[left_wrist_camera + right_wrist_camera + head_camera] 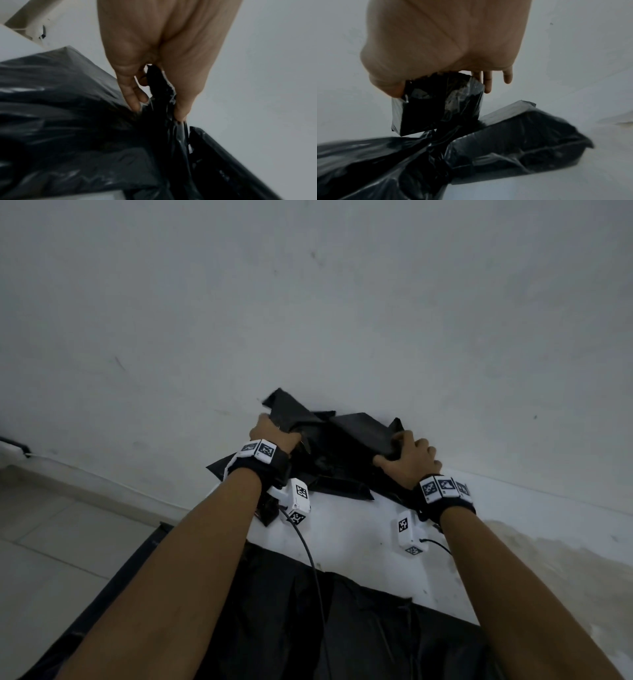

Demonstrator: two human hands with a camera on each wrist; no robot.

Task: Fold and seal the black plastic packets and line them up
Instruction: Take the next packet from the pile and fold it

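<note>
While the heap of black plastic packets point(329, 460) is kept against the white wall point(308, 302), plastic is pinched by the left hand point(274, 436) and a folded packet point(436, 104) is gripped by the right hand point(407, 457), probably so that single packets can be separated for folding.

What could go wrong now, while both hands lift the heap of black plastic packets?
1. The left hand pinches only a thin, bunched strip of the black plastic packets; the film might stretch or tear.
2. The right hand grips one folded corner, while loose packets hang below it; some may slip out and fall on the white table.
3. The pull probably undoes folds already made.
</note>
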